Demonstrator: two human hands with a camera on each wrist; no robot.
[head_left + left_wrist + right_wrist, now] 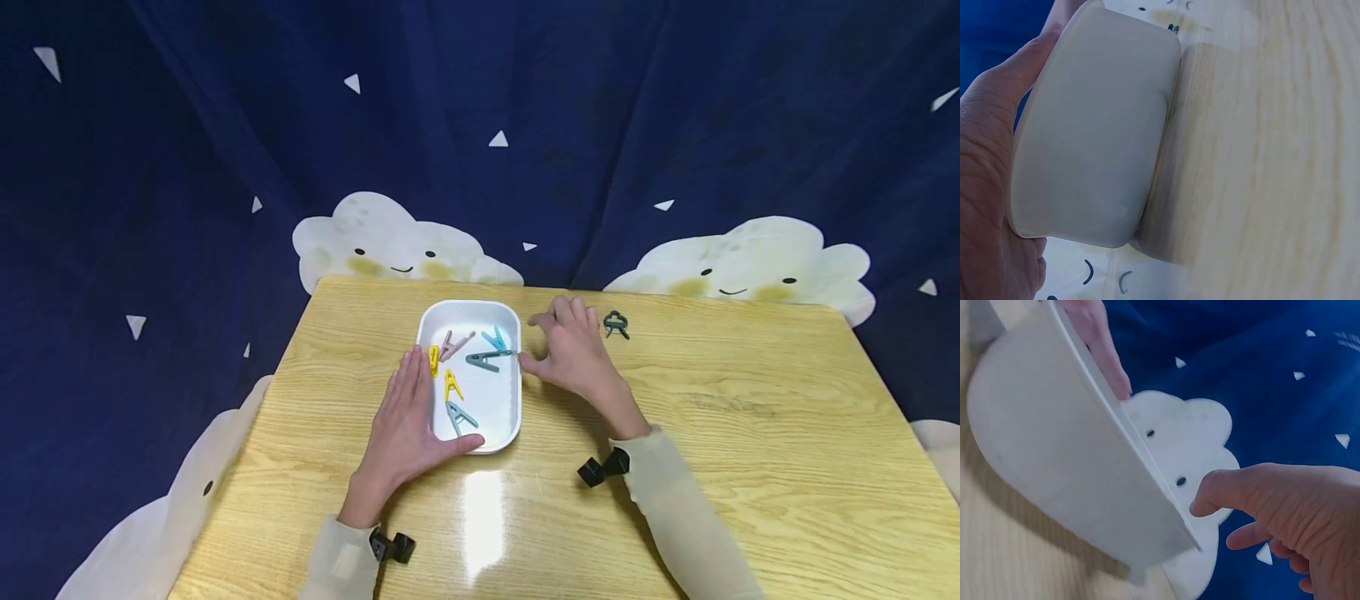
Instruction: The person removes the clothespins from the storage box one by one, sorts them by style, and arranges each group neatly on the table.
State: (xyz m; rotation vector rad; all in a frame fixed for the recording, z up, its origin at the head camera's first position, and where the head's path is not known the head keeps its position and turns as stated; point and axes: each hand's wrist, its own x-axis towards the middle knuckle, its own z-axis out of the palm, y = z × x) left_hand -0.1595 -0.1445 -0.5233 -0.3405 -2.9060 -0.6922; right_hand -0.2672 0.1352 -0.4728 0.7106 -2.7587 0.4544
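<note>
A white plastic tub (498, 408) stands on the table with several clothespins inside. Among them are a pink clothespin (456, 345), a light blue clothespin (496, 338), a dark teal clothespin (483, 362) and a grey-blue clothespin (461, 417). A yellow clothespin (453, 385) lies left of the middle, and another small yellow clip (433, 361) is by the left wall. My left hand (408, 425) rests on the tub's near left corner, fingers straight along the left rim, thumb over the near rim. Beside the right rim, my right hand (573, 350) hovers with thumb and fingers apart, nothing between them.
A dark green clip (617, 324) lies on the wooden table (750, 450), just beyond my right hand. Behind the table hangs a dark blue curtain (480, 183) with clouds and white triangles. Each wrist wears a black camera strap.
</note>
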